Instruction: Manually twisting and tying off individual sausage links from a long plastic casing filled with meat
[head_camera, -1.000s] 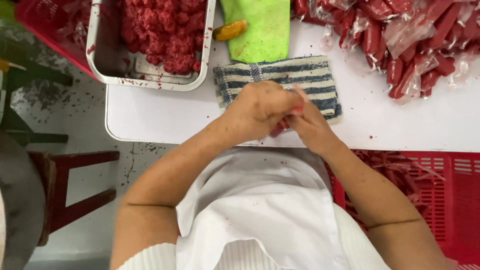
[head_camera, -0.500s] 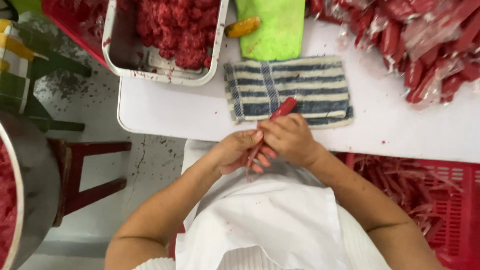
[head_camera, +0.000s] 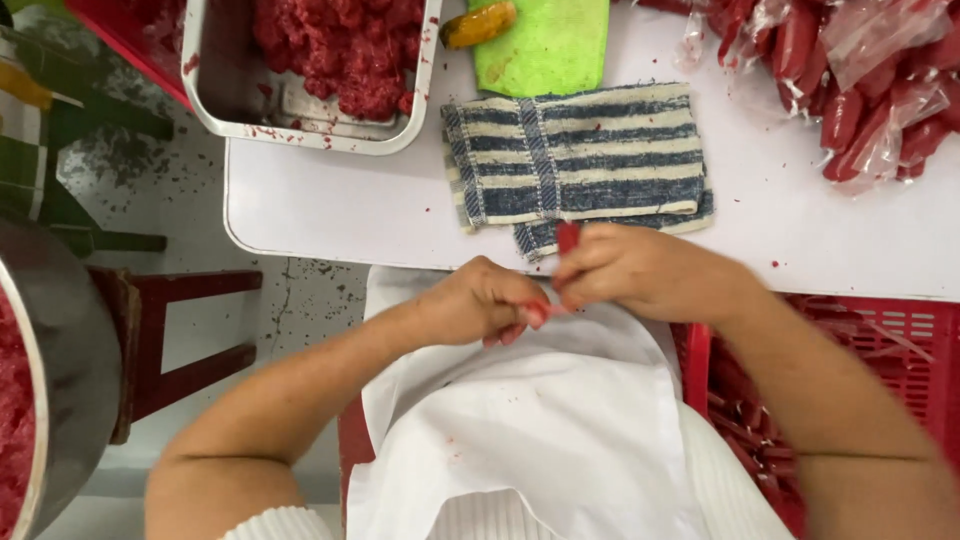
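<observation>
Two hands are in view, both at the near edge of the white tabletop (head_camera: 330, 215). The left hand (head_camera: 480, 300) is curled, its fingers (head_camera: 520, 318) pinched on the lower end of one red sausage (head_camera: 566, 240). The right hand (head_camera: 640, 270) closes over the same sausage from the other side, its fingers (head_camera: 580, 285) grasping the middle; only the upper tip and a short red stub between the two hands show. The sausage stands nearly upright, over the tabletop edge and above a white apron (head_camera: 530, 430).

Just beyond the fingers lies one folded blue-and-cream striped cloth (head_camera: 575, 155), its near corner touching the sausage tip in the view. Beyond the cloth is one green cutting board (head_camera: 545, 45) with one yellow-handled tool (head_camera: 478, 24) at its left edge. Left of the board and well beyond the left fingers stands one metal tray (head_camera: 215, 85) holding red minced meat (head_camera: 345, 45). Beyond and to the right of the right fingers is a heap of wrapped red sausages (head_camera: 850, 80), too tangled to count. One red plastic crate (head_camera: 880, 345) sits below the right forearm. One metal bowl (head_camera: 70, 370) is at far left, and one wooden stool (head_camera: 180, 340) beside it.
</observation>
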